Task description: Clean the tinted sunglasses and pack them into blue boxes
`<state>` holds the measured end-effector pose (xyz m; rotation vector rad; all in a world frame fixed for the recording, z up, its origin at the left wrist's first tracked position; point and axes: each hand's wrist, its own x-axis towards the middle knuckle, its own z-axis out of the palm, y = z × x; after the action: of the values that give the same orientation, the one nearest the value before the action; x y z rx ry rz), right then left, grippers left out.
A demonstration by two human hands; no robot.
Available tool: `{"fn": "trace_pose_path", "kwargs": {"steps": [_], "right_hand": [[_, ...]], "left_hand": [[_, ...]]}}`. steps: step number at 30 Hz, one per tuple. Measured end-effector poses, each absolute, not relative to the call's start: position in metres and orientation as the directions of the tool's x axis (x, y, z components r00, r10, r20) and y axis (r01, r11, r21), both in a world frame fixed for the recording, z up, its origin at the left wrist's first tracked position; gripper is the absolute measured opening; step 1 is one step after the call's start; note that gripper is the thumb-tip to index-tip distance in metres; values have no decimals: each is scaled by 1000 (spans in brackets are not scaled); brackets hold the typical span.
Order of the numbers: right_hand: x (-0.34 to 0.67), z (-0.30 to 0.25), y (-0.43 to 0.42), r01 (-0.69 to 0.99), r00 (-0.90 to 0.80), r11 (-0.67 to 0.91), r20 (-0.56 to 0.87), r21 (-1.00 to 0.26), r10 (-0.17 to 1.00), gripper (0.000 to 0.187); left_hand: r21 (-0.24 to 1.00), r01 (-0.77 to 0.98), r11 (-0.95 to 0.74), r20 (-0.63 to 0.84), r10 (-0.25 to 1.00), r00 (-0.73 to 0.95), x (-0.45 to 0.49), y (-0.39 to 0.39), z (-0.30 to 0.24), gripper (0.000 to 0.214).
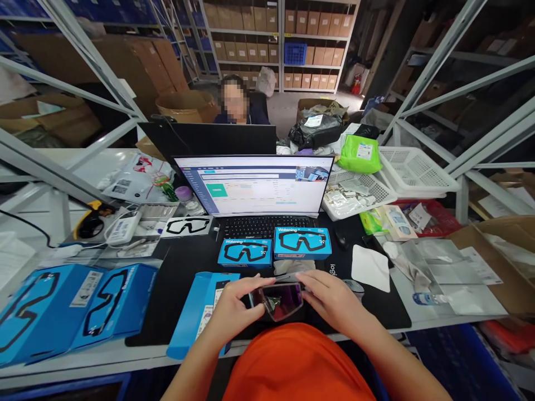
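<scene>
A pair of sports glasses with a dark mirrored lens (279,299) is held between both my hands just above the black desk mat (184,267). My left hand (234,312) grips its left end, fingers curled around it. My right hand (330,298) pinches the right end. An open blue glasses box (196,312) lies under my left wrist. Two shut blue boxes printed with a goggle outline (246,252) (302,242) stand side by side in front of the keyboard (263,225).
A lit monitor (254,185) stands behind the keyboard, and a person sits beyond it. Two large blue boxes (71,309) lie at left. A white cloth (370,267), a mouse (340,239), clear bags and white baskets (412,170) fill the right. Metal shelf struts flank both sides.
</scene>
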<state>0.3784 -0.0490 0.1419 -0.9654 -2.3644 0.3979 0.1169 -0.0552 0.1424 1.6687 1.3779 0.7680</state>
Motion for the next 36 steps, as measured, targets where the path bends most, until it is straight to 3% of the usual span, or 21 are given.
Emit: {"fn": "trace_pose_path", "kwargs": {"steps": [4, 8, 16, 19, 22, 27, 33, 36], "right_hand": [[374, 141, -43, 519, -582, 735, 450, -435, 677, 28], [374, 135, -44, 482, -550, 724, 472, -493, 688, 28], [378, 133, -49, 424, -472, 576, 372, -699, 799, 30], [400, 120, -42, 532, -362, 451, 289, -716, 886, 25], [442, 91, -16, 740, -187, 237, 146, -630, 971, 29], [529, 25, 43, 902, 87, -90, -25, -422, 996, 44], [583, -39, 62, 973, 62, -115, -251, -202, 966, 69], [594, -57, 64, 988, 89, -126, -330, -94, 940, 71]], "left_hand": [[877, 475, -73, -36, 976, 217, 117, -59, 146, 51], [892, 451, 33, -131, 973, 189, 119, -64, 146, 48], [932, 261, 251, -302, 936, 180, 125, -66, 150, 43], [930, 262, 259, -306, 938, 161, 124, -68, 153, 40], [929, 277, 243, -289, 948, 137, 123, -70, 157, 39], [924, 344, 167, -238, 955, 177, 123, -72, 159, 39], [925, 352, 147, -207, 968, 140, 124, -75, 164, 34], [924, 348, 159, -213, 969, 125, 123, -75, 161, 36]]}}
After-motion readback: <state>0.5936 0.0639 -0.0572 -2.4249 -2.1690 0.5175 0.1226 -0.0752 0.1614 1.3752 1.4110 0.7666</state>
